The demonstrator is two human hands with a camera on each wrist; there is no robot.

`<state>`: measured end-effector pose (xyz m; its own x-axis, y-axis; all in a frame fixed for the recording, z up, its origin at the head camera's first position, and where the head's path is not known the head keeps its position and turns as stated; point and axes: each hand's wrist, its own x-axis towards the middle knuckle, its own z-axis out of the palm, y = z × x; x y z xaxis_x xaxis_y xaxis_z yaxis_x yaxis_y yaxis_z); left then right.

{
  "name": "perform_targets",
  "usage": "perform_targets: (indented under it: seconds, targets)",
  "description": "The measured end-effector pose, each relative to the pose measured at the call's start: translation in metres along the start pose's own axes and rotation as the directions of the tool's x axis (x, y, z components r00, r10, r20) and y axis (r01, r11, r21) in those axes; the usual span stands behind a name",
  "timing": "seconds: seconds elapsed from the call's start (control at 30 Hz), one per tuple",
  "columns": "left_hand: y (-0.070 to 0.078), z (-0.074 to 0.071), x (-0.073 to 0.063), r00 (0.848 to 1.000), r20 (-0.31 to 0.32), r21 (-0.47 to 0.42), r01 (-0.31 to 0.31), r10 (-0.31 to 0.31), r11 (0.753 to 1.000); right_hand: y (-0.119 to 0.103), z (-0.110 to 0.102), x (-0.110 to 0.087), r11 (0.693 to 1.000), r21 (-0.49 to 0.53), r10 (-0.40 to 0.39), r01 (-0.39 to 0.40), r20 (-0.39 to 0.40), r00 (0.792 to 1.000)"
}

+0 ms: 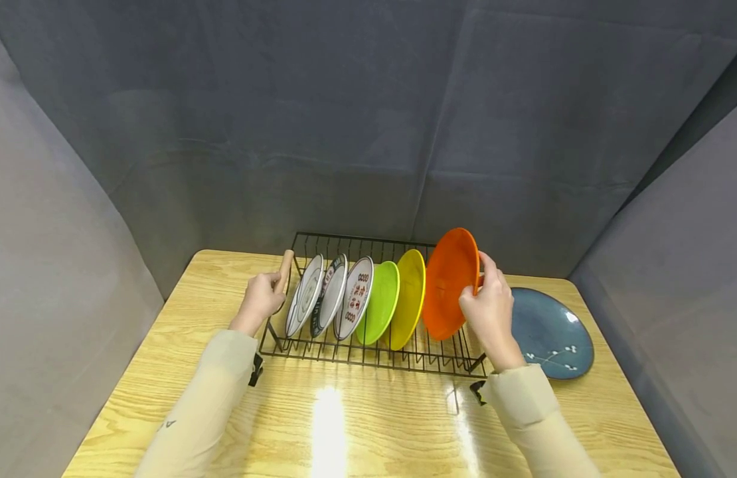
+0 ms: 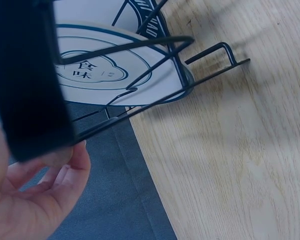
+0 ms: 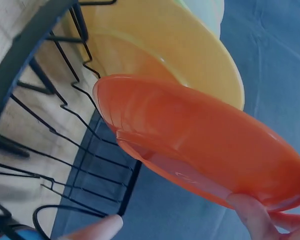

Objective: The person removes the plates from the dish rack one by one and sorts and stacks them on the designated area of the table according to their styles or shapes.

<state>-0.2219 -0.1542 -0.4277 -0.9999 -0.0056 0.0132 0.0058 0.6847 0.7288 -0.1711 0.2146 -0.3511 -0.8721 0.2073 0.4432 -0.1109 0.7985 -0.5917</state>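
My right hand (image 1: 490, 309) pinches an orange plate (image 1: 449, 292) by its right rim, thumb on the near face. The plate stands tilted at the right part of a black wire dish rack (image 1: 374, 364), its lower edge overlapping the wires. Beside it in the right wrist view leans a yellow plate (image 3: 210, 60). At the rack's left end my left hand (image 1: 261, 302) grips a wooden handle (image 1: 284, 269). A white plate with a dark rim (image 2: 135, 82) stands nearest that hand. Between lie another dark-rimmed plate (image 1: 332, 295), a red-lettered white plate (image 1: 353, 299) and a green plate (image 1: 380, 305), all upright.
A blue oval plate (image 1: 548, 332) with a white blossom pattern lies flat on the wooden table (image 1: 398, 431), right of the rack. Grey cloth (image 1: 285, 133) hangs behind the table and along both sides.
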Motion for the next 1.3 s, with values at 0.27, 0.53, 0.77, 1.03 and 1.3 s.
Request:
perform_targets:
  seconds: [0.27,0.53,0.77,1.03,1.3]
  targets:
    - [-0.001,-0.001,-0.001,1.0,-0.003,-0.004,-0.001,0.001,1.0,0.003,-0.023,0.001,0.999,0.05,-0.002,0.006,-0.079,0.997]
    - [-0.001,-0.002,-0.001,1.0,0.005,-0.009,-0.003,0.003,1.0,0.008,-0.049,-0.003,0.998,0.056,0.017,-0.007,-0.176,0.984]
    - [0.0,-0.002,-0.002,1.0,0.007,-0.011,0.009,-0.009,1.0,0.018,-0.073,-0.008,0.996,0.059,0.086,-0.073,-0.252,0.964]
    - [-0.001,-0.002,-0.002,1.0,0.004,-0.005,0.013,-0.013,1.0,0.038,-0.098,-0.011,0.989,0.067,0.146,-0.13,-0.373,0.916]
    - [-0.001,-0.001,-0.001,1.0,0.004,-0.01,0.011,-0.011,1.0,0.072,-0.124,-0.018,0.953,0.123,0.303,-0.277,-0.415,0.858]
